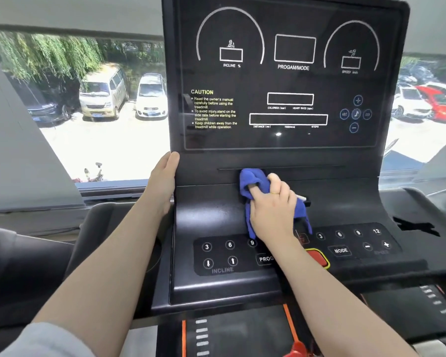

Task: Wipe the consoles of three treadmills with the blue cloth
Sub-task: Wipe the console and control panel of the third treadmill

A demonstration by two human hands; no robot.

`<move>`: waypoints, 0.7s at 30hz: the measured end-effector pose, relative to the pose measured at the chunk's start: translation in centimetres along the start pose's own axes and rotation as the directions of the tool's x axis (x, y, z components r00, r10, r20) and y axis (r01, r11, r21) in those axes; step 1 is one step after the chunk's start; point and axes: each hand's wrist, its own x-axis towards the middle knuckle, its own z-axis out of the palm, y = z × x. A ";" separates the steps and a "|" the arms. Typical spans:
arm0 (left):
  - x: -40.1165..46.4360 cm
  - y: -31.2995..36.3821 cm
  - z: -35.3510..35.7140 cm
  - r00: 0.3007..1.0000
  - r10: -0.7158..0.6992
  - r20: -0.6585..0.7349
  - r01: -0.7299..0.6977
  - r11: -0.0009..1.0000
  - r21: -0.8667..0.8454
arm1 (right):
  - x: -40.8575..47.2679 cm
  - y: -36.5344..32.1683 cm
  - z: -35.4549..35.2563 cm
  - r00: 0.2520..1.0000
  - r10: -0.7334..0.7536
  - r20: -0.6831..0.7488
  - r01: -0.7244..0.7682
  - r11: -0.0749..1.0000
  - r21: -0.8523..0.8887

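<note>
Cloth, the blue cloth (252, 180), looks soft, light and bunchy under my right hand (273, 210), clenched around it on the console (211, 212) shelf just below the dark display, while my left hand (162, 181) rests flat on the console's left edge.

Bare console ledge (211, 210) left of blue cloth (250, 184); upright display panel (281, 81) behind

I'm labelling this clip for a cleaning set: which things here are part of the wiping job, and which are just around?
Job: blue cloth, right hand pressing it on the console, left hand holding the console's edge.

Around: cars outside the window, treadmill belt, red safety clip.
</note>
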 end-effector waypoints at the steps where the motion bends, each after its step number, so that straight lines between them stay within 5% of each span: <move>1: 0.0 0.1 0.1 1.000 0.007 -0.009 -0.007 1.000 0.002 | -0.2 -0.8 -0.2 0.997 0.069 0.035 -0.069 0.998 -0.003; 4: 0.1 -0.2 0.3 0.998 0.043 -0.049 -0.042 0.999 0.024 | -0.3 -4.9 -1.2 0.967 0.219 0.128 -0.233 0.968 0.099; 9: -0.2 -0.2 1.5 0.984 0.090 -0.157 -0.087 0.996 0.027 | -1.1 -7.3 -1.8 0.973 -0.161 0.166 0.135 0.978 0.156; 14: -0.3 -0.1 1.4 0.975 0.096 -0.201 -0.075 0.991 0.110 | 1.1 -2.8 -0.9 0.947 -0.304 0.104 0.281 0.941 0.189; 21: -0.8 0.0 3.3 0.919 0.020 -0.393 0.010 0.997 0.073 | 3.1 8.7 -0.7 0.974 -0.219 0.052 0.205 0.960 0.190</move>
